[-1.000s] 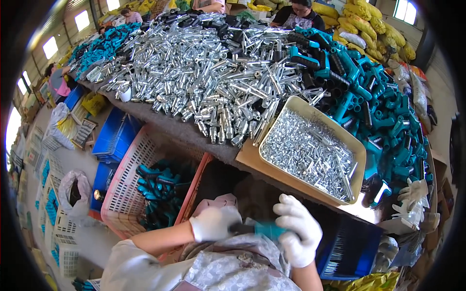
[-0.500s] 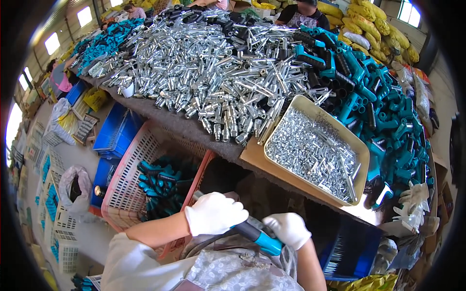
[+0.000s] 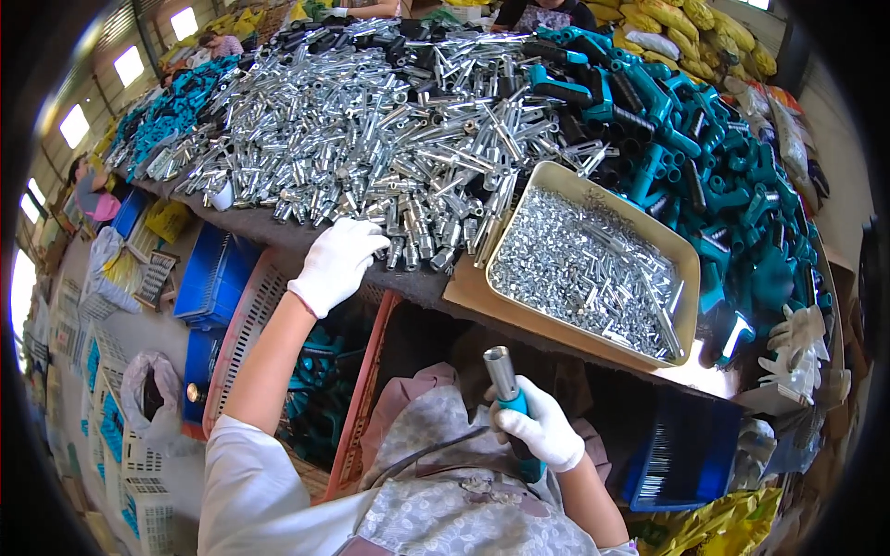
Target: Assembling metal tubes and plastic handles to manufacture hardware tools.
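My right hand (image 3: 542, 424), in a white glove, is wrapped round a teal-and-black tool handle in front of my body. A shiny metal sleeve (image 3: 502, 372) with an open top end rises from that handle, tilted slightly left. At the front edge of the table, my left hand (image 3: 336, 267), also gloved, reaches to the heap of metal fittings (image 3: 408, 199). Its fingers are curled and bunched at the nearest pieces; what they hold, if anything, is hidden.
A cream tray (image 3: 688, 320) of small metal parts sits right of the fittings, beside piled teal handles (image 3: 756, 208). Below the table edge stand a pink basket (image 3: 243, 347) with teal handles inside and a blue crate (image 3: 686, 454). Other people work at the far side.
My left hand has left the handle and moved up to the heap's front edge. My right hand now holds the handle upright, metal end up. The view has shifted slightly.
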{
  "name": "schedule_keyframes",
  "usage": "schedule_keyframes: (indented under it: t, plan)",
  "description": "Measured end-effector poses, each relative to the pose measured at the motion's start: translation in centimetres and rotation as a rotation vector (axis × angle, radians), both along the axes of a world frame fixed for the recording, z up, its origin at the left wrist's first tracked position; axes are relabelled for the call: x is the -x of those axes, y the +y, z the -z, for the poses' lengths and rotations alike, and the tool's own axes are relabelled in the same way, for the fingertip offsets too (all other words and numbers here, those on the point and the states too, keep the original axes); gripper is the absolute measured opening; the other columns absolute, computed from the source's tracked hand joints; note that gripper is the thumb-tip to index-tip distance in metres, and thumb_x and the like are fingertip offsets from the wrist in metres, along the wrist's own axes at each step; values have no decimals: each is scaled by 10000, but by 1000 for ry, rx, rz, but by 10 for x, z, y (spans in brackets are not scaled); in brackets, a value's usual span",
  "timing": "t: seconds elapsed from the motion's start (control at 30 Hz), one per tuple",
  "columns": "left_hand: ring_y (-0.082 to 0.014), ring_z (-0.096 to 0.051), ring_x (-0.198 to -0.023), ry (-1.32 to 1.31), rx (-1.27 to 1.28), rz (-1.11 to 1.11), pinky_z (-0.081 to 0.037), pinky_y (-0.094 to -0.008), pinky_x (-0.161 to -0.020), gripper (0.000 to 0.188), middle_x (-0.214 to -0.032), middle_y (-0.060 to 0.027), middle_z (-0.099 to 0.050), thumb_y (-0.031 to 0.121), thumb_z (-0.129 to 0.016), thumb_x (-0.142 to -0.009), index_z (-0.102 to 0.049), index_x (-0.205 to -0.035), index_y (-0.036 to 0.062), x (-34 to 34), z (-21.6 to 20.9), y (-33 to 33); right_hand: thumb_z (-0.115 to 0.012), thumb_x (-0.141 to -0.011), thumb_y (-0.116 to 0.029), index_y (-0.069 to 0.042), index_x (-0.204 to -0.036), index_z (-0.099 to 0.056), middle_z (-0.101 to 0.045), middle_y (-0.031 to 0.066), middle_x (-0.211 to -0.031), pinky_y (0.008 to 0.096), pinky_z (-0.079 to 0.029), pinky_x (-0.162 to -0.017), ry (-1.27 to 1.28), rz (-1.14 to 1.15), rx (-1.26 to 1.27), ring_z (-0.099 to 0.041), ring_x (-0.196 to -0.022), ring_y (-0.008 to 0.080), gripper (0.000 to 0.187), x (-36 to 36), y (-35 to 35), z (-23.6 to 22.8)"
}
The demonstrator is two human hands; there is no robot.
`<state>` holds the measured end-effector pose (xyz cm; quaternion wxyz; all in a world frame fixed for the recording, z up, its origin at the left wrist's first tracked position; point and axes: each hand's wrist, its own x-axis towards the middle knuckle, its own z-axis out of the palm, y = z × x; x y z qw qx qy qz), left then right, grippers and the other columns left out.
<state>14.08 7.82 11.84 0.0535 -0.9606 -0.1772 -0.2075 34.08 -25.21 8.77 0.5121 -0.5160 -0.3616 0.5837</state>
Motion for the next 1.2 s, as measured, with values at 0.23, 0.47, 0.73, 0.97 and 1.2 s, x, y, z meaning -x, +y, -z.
schedule_keyframes:
  t: [0.23,0.47,0.73,0.97,1.2]
  plan:
    - [-323,-622,-988,173,186,-296,-526,-430,-826,197,-1040,-128,-601,147,-651,-862,-640,-1049,86,-1,-11,-8,-658,-961,-295,-57,-1444,-462,-600,19,-835,261,-503,-674,-109,-14,-65,-574,-675,94,572,11,-4,3]
    - [-63,-541,-606,-628,1512,0,-453,-204,-548,298,-848,-53,-630,259,-645,-971,-580,-1078,-12,-26,5,-165,-748,-815,-199,-58,-1313,-579,-665,189,-1022,389,-533,-772,-855,205,-241,-666,-888,372,544,19,2,2]
    - [-85,-594,-800,-921,1625,-109,-491,-218,-656,242,-992,-41,-649,180,-645,-974,-587,-1146,20,-39,31,-214,-786,-744,-160,-72,-1253,-626,-609,137,-819,412,-502,-629,-1238,280,-177,-632,-716,334,540,26,-3,-7]
    - [-84,-600,-874,-789,1584,-13,-493,-228,-750,279,-1058,-47,-659,192,-665,-957,-587,-1157,14,-45,17,-210,-761,-792,-225,-93,-1251,-629,-623,135,-828,405,-505,-615,-1168,348,-201,-638,-698,311,496,22,-11,-3]
    - [-133,-602,-989,-454,1722,517,-476,-284,-874,471,-1120,-98,-667,395,-716,-894,-625,-1106,-15,-38,0,-185,-645,-969,-344,16,-1112,-636,-580,6,-763,239,-406,-602,326,-171,-124,-496,-626,77,387,-8,-20,-4]
